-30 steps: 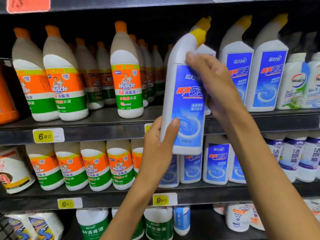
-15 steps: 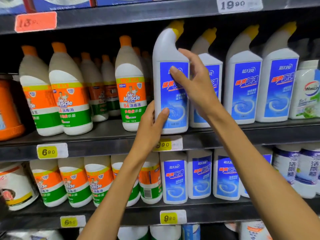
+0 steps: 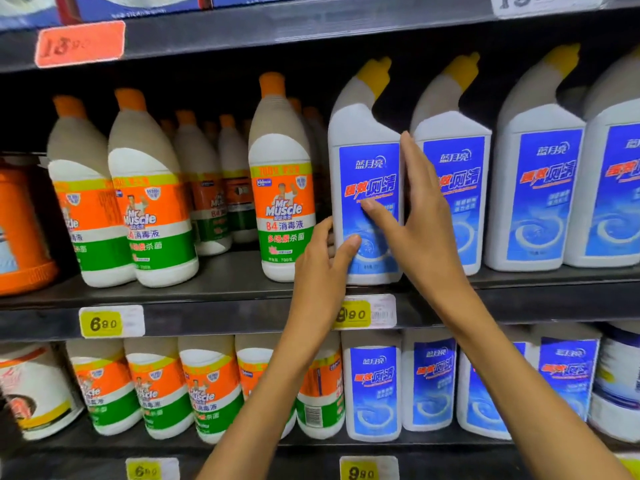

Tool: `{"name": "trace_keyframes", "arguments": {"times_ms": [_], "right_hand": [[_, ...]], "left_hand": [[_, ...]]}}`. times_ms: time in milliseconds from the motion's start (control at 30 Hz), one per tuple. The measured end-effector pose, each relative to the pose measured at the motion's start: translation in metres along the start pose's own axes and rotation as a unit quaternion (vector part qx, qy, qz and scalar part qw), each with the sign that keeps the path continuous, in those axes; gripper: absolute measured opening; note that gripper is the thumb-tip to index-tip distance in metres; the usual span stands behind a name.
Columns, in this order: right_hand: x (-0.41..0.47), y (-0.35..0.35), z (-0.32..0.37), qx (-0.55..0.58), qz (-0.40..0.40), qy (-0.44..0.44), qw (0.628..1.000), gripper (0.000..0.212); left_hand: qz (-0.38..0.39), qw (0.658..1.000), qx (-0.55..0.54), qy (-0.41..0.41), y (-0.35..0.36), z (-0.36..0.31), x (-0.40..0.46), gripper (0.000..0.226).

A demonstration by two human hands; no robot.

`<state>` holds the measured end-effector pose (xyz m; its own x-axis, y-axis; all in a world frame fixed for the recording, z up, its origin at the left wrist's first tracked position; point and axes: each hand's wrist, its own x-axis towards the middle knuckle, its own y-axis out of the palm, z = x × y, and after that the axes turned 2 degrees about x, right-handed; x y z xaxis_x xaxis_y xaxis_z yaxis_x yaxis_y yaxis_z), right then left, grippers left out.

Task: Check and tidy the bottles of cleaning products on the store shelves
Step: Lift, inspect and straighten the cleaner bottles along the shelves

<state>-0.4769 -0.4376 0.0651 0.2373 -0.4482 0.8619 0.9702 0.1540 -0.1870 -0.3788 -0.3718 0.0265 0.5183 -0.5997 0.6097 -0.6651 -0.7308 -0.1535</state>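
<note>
Left hand [image 3: 323, 258], right hand [image 3: 414, 216] flank upright blue-label bottle [image 3: 363, 161].

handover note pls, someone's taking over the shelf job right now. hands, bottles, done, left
Left hand: grip on the lower left edge of the blue-label bottle, thumb on its front.
Right hand: fingers straight along the bottle's right side, thumb on the label.
Bottle stands upright on the middle shelf, label forward, first in the blue row beside the Mr Muscle bottle.
Left: release, check the remaining bottles.
</note>
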Motion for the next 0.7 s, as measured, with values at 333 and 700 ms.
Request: {"name": "trace_keyframes", "arguments": {"times_ms": [333, 700], "right_hand": [[0.004, -0.002, 0.004, -0.119, -0.012, 0.01, 0.993, 0.071], [0.03, -0.055, -0.003, -0.166, -0.157, -0.079, 0.97, 0.044]], "left_hand": [[-0.022, 0.996, 0.087, 0.012, 0.005, -0.005, 0.002, 0.04], [-0.139, 0.974, 0.099, 0.147, 0.017, -0.026, -0.026, 0.043]]}}
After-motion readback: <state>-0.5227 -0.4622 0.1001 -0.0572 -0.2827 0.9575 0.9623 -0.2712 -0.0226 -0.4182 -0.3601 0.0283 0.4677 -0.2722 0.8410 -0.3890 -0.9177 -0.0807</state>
